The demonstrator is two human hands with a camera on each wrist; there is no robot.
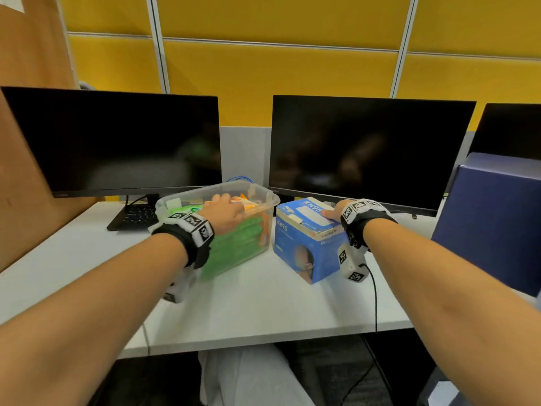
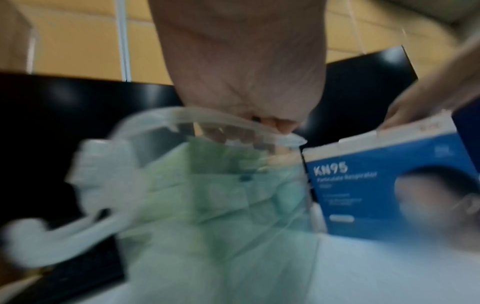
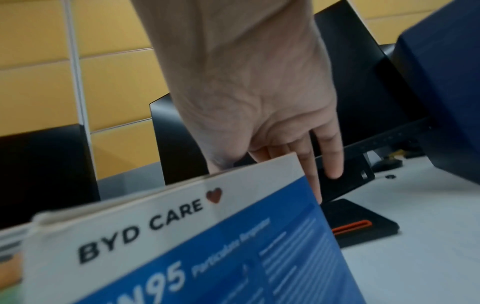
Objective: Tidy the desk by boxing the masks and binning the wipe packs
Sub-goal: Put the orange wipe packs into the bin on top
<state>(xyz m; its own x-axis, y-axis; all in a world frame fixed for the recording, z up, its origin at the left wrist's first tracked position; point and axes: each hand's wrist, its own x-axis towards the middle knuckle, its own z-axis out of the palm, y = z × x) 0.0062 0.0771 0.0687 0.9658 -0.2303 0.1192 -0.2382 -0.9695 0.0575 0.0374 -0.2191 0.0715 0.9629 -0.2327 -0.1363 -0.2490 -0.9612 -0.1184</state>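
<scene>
White surface (image 1: 263, 303) carries clear bin (image 1: 265, 197) of green wipe packs (image 1: 234, 244), blue KN95 mask box (image 1: 295, 250) just beside it on the right. Left hand (image 1: 225, 212) grips bin's near rim, fingers curled inside. Right hand (image 1: 336, 210) rests on box top, fingers fairly straight, holding nothing. Two dark monitors (image 1: 366, 148) behind.

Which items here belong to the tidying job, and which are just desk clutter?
Job: clear bin with green wipe packs; blue KN95 mask box; left hand; right hand.
Bystanders: two monitors; navy box.
</scene>
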